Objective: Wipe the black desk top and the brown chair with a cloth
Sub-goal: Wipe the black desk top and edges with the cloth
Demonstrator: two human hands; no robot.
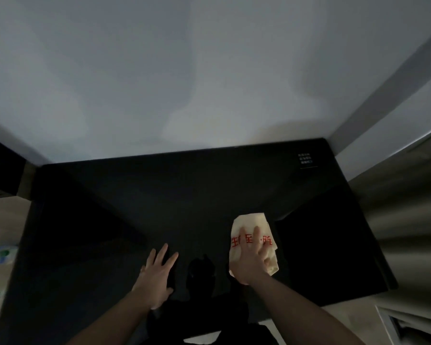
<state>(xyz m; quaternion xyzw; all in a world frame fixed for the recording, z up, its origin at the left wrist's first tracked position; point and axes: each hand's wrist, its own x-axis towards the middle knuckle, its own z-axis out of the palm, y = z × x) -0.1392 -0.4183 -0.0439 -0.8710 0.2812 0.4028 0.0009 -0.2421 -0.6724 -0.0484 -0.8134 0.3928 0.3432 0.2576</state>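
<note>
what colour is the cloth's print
Red characters on a cream cloth, in the head view.

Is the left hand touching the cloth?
Apart. The head view shows the left hand flat on the black desk top, bare desk separating it from the cloth.

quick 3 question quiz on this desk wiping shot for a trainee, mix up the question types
1. True or false: the right hand presses a cloth flat onto the black desk top.
2. Multiple choice: the left hand is (A) holding a spray bottle, (B) resting open on the desk with fingers spread, (C) gripping the cloth.
3. Short answer: what colour is the printing on the cloth?

Key
1. True; the fingers lie mostly straight over the cloth.
2. B; it holds nothing and is apart from the cloth.
3. Red, on pale cream fabric.
</note>
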